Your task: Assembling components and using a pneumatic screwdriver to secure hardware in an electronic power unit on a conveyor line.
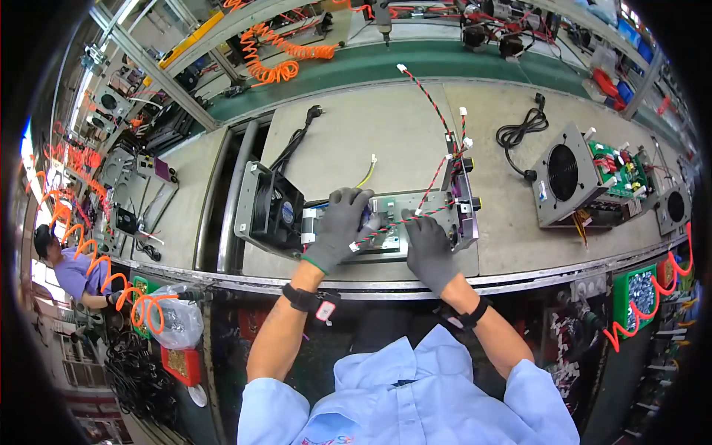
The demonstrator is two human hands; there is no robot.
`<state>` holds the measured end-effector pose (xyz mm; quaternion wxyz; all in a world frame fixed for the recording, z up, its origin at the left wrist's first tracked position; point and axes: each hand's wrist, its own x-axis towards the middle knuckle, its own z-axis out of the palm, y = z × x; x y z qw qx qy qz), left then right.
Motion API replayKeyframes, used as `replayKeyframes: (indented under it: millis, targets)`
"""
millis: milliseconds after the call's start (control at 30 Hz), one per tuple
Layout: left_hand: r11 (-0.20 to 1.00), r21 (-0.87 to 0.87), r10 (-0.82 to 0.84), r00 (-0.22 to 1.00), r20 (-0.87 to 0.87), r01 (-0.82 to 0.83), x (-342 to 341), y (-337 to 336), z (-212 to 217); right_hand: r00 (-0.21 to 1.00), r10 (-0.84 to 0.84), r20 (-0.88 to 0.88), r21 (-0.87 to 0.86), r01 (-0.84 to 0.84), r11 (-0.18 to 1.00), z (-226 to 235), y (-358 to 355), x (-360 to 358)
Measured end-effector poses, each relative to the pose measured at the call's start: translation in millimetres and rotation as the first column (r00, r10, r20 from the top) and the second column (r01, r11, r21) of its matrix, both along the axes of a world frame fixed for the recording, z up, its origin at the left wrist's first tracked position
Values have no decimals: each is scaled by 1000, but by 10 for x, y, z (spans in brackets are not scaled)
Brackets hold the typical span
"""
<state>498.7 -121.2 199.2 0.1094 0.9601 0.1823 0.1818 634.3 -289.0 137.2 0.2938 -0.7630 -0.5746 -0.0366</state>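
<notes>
Nearest the camera, two forearms in light blue sleeves reach up from the lower edge, each with a dark wrist strap. Both hands wear grey gloves. The left hand (341,226) lies palm-down on the left part of a metal chassis (415,222), fingers curled over the parts inside it; whether it grips anything cannot be told. The right hand (429,248) rests on the chassis's near edge, fingers pinched on a twisted red-and-black wire (404,222) that runs across the board inside the unit and climbs away past its right end. The chassis sits near the front edge of the grey table (356,126), with a black fan in a metal bracket (271,208) standing upright just to its left. A yellow wire (367,174) pokes up behind the left hand. Further right on the table stands a second fan unit with a green circuit board (586,174), a coiled black cord (519,133) beside it. Beyond runs a green belt (445,55), with orange coiled hoses (278,52) above
</notes>
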Motion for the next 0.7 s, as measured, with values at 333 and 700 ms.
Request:
replayKeyframes:
  millis: [333,700]
  targets:
    - [986,130,83,988,132,-100,102,-17,-206,985,115,126,-111,-101,989,-86,228,115]
    - [961,218,99,949,299,-169,92,-38,-320,964,130,231,-108,-107,988,-12,217,55]
